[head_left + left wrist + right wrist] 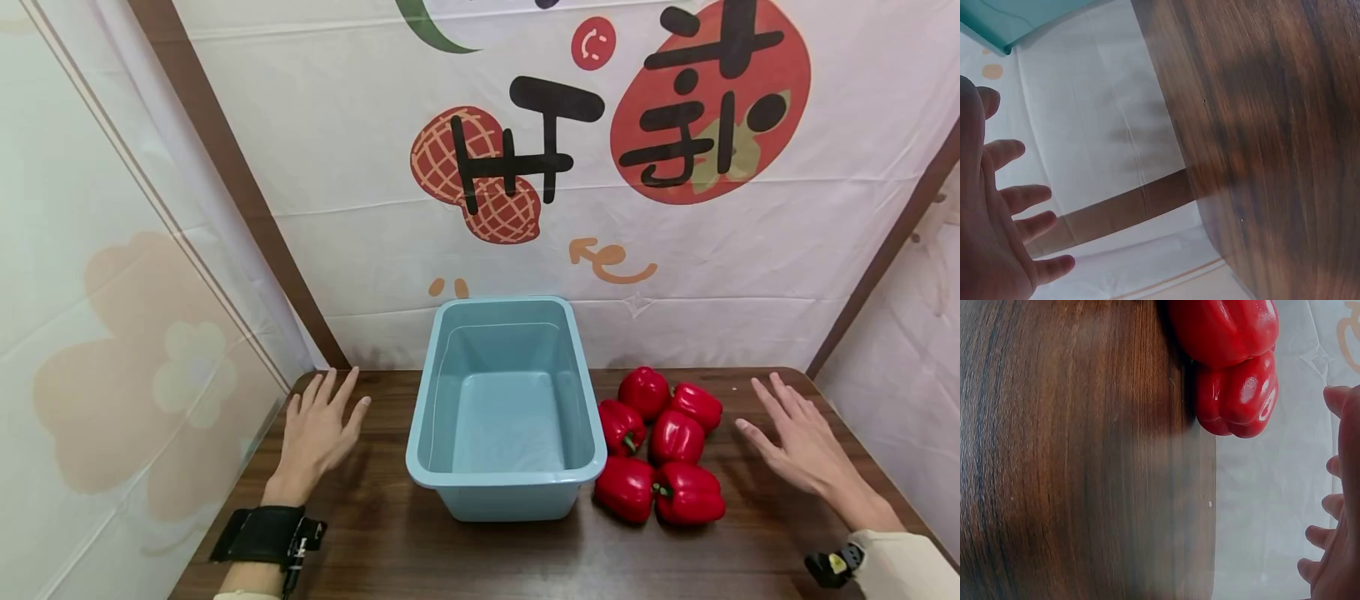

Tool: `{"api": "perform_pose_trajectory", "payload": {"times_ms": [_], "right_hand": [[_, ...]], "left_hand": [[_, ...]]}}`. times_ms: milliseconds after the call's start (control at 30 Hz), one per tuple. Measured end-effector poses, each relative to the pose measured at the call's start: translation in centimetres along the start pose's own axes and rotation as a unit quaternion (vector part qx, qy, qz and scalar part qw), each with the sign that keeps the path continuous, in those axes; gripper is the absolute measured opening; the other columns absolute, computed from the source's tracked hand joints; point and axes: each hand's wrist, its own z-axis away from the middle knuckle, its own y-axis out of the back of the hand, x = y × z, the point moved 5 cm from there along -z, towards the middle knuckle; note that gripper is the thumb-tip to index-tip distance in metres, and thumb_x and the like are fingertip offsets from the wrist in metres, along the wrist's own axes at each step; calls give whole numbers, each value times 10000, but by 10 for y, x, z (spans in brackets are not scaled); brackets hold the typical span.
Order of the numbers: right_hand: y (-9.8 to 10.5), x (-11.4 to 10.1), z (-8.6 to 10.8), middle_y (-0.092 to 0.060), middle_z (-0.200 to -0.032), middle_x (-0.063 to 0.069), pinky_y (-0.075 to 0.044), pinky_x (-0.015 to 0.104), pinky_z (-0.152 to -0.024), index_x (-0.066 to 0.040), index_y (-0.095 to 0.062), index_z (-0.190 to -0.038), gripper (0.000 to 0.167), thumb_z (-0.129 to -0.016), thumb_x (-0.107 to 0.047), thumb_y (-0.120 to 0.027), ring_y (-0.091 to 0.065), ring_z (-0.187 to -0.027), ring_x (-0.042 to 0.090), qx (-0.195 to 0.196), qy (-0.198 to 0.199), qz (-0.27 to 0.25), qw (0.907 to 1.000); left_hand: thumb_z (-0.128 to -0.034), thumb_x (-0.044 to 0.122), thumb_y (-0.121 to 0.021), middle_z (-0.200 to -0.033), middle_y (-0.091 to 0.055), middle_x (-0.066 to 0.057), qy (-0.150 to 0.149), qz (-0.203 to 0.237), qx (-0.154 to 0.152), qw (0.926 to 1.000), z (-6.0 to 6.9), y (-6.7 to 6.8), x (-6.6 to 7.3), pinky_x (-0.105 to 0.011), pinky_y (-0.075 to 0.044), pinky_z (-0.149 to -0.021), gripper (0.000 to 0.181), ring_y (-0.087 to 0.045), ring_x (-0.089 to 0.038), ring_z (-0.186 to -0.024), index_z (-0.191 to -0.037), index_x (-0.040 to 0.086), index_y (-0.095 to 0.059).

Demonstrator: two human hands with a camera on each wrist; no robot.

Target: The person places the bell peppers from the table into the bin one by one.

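In the head view a light blue tub [508, 479] stands on the wooden table, nothing visible inside it. Several red bell peppers [677, 437] lie in a group against or close by its right side. My left hand [318, 433], left of the tub, has its fingers spread and holds nothing; the left wrist view shows the same hand [997, 219] near a corner of the tub [1007, 31]. To the right of the peppers is my right hand [802, 437], fingers extended and holding nothing. In the right wrist view the hand [1341, 506] is apart from the peppers [1238, 394].
The dark wooden table [360, 533] has rounded far corners. A white printed cloth [352, 208] hangs behind its far edge, with more cloth at the left and right sides. Black bands [258, 535] are on the left wrist, and a dark device [834, 565] is at the right wrist.
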Motion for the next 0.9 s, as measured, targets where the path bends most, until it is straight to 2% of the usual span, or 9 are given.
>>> {"api": "perform_pose_trajectory", "payload": {"times_ms": [200, 367, 600, 900], "right_hand": [[-1, 1, -2, -105, -1594, 326, -155, 786, -1014, -103, -166, -1590, 756, -995, -374, -545, -200, -1358, 623, -129, -203, -319, 9992], [-3, 1, -4, -140, -1580, 340, -193, 822, -928, -111, -197, -1586, 742, -989, -357, -563, -238, -1285, 692, -135, -313, -579, 9977], [-8, -2, -6, -131, -1565, 361, -165, 826, -948, -112, -196, -1586, 708, -1006, -322, -543, -155, -1356, 651, -299, -357, -1159, 9922], [-13, -3, -7, -129, -1553, 373, -175, 819, -950, -85, -215, -1577, 682, -1012, -300, -529, -138, -1380, 623, -329, -363, -1448, 9883]], "left_hand": [[-1045, 486, -361, -1551, -297, -279, 63, 101, 33, 9999, -2, 1, 3, -697, -189, -1089, 625, -233, -475, -1423, -1564, 143, -300], [-1044, 477, -378, -1527, -340, -272, 87, 290, 79, 9995, -4, 2, 9, -696, -261, -1051, 624, -285, -474, -1395, -1566, 146, -296], [-1030, 473, -426, -1476, -421, -261, 80, 480, 189, 9986, -8, 5, 17, -691, -322, -999, 624, -355, -473, -1352, -1550, 138, -337], [-1030, 450, -441, -1441, -463, -267, -5, 671, 254, 9974, -13, 5, 23, -674, -382, -957, 614, -402, -490, -1313, -1536, 112, -360]]}}
